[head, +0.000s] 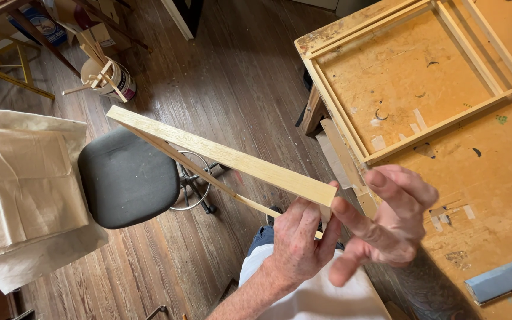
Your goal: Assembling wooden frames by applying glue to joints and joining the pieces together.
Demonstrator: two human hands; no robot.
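My left hand [299,240] grips the near end of two long pale wooden strips [220,155], a wide one over a thinner one, which meet at their far end and reach out to the upper left over the floor. My right hand [386,222] hovers just right of that end, fingers apart and blurred, its fingertips close to the strip's end face. It holds nothing.
A wooden frame [445,118] lies on the stained yellow workbench [493,178] to the right. A grey stool [127,178] stands on the plank floor below the strips. Folded cream cloth [25,189] lies at left, and a bucket of wood offcuts [111,80] stands at upper left.
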